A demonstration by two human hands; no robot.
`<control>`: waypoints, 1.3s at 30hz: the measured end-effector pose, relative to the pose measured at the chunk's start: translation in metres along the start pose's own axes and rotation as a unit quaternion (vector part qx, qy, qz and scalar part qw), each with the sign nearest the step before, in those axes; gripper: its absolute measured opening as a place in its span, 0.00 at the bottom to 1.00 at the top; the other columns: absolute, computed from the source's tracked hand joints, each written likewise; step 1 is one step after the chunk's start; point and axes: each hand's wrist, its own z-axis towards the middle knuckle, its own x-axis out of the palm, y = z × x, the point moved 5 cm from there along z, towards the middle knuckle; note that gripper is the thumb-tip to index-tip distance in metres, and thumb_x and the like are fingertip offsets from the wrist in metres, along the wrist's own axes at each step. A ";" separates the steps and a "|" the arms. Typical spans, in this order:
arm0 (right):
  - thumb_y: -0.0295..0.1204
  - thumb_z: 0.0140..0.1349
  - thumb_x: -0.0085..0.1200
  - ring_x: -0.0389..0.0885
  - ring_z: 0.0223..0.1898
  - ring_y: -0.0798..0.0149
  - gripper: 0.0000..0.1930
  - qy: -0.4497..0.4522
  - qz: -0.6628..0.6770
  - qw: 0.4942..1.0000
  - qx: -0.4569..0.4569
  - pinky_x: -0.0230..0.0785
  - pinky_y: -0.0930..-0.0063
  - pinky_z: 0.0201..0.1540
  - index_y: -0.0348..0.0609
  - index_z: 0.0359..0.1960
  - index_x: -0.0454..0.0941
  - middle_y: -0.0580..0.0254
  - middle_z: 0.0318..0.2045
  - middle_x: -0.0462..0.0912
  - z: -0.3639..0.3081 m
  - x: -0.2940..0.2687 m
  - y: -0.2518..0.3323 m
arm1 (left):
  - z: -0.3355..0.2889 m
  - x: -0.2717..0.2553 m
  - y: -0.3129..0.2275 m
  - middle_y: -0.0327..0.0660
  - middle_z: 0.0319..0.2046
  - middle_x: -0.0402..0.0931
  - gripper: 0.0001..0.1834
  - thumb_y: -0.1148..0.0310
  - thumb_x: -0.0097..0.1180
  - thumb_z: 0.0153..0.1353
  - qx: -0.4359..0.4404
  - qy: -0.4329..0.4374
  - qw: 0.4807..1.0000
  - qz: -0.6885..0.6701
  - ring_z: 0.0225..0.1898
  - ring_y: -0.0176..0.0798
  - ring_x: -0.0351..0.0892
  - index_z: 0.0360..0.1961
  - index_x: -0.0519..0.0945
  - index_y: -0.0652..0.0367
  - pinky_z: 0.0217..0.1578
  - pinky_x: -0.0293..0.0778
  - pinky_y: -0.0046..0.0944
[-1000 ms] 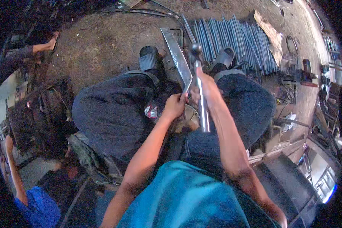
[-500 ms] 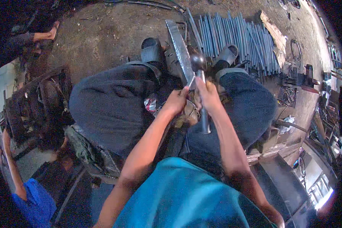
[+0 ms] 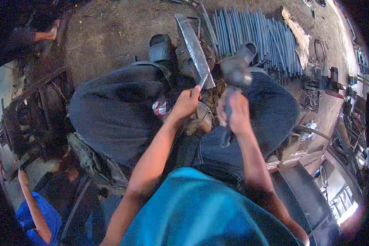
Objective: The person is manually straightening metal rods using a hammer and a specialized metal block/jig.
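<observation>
My left hand [image 3: 186,103] is closed round the narrow tang of a long silvery blade [image 3: 194,48], which points away from me between my feet. The blade's surface looks dented and bright. In my right hand [image 3: 237,110] is a hammer [image 3: 237,77], gripped by its handle. Its head is smeared by motion and stands to the right of the blade, apart from it. Below the blade sits a dark block-like support [image 3: 186,63], mostly covered. A crumpled red and white packet [image 3: 160,107] lies beside my left thigh.
Many thin metal rods [image 3: 260,41] lie side by side on the dirt floor ahead, by a torn brown sheet [image 3: 296,35]. My sandalled feet flank the blade. Machinery [image 3: 28,115] and a person in a blue shirt [image 3: 39,217] are at left; another person's limb [image 3: 47,35] shows at upper left.
My right hand has swung the hammer up and to the right, away from the blade. My left hand keeps hold of the blade, shifted slightly. The blue-shirted person's arm has moved.
</observation>
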 end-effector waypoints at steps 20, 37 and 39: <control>0.51 0.66 0.43 0.61 0.08 0.72 0.22 -0.002 -0.068 0.989 0.133 0.55 0.75 0.10 0.46 0.24 0.68 0.70 0.11 0.67 0.034 -0.016 -0.056 | -0.023 0.011 -0.006 0.37 0.18 0.71 0.30 0.43 0.38 0.67 -0.066 0.052 0.992 -0.095 0.22 0.34 0.71 0.26 0.75 0.60 0.29 0.69 0.37; 0.54 0.66 0.40 0.61 0.07 0.72 0.25 0.013 -0.051 0.985 0.166 0.55 0.76 0.10 0.45 0.24 0.65 0.68 0.10 0.64 0.013 -0.019 -0.051 | -0.007 0.014 0.006 0.32 0.13 0.63 0.29 0.39 0.43 0.63 -0.125 0.037 0.973 -0.188 0.11 0.29 0.60 0.22 0.70 0.55 0.10 0.54 0.32; 0.54 0.66 0.42 0.63 0.08 0.73 0.24 -0.001 -0.020 0.990 0.142 0.57 0.77 0.10 0.47 0.23 0.66 0.70 0.11 0.65 0.050 -0.009 -0.035 | -0.007 0.011 0.006 0.33 0.14 0.65 0.29 0.39 0.43 0.63 -0.122 0.030 0.975 -0.183 0.12 0.30 0.62 0.21 0.70 0.55 0.10 0.55 0.32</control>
